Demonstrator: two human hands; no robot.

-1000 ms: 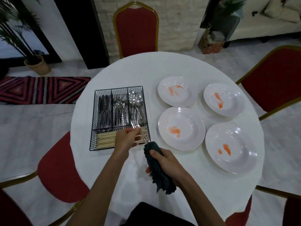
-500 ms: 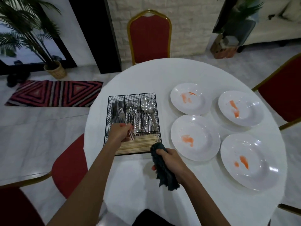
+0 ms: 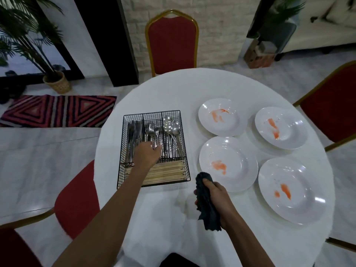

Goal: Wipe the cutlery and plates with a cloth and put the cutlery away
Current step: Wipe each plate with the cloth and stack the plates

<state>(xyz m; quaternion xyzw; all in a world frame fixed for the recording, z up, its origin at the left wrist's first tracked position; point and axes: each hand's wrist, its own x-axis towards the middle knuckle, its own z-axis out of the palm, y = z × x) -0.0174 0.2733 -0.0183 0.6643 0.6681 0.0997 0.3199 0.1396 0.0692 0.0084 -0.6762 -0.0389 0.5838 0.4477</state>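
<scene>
A black wire caddy (image 3: 119, 170) on the round white table (image 3: 163, 218) holds knives (image 3: 133, 135), forks (image 3: 153, 130), spoons (image 3: 171, 128) and, in its near section, chopsticks (image 3: 169, 171). My left hand (image 3: 147, 157) reaches down into the fork section, its fingertips among the fork handles; I cannot tell if it grips one. My right hand (image 3: 217, 197) is closed on a dark cloth (image 3: 207, 211) just in front of the caddy's near right corner. Several white plates lie to the right, each smeared orange; the nearest to the cloth is the plate (image 3: 238, 157).
Red chairs with gold frames surround the table: a far chair (image 3: 172, 41), a right chair (image 3: 331, 112) and a near-left chair (image 3: 77, 199). A striped rug (image 3: 57, 110) and a potted palm (image 3: 55, 81) are on the floor at left.
My left hand carried a fork away from the cloth to the caddy and has lowered into the fork section. My right hand stayed closed on the cloth. The camera view shifted.
</scene>
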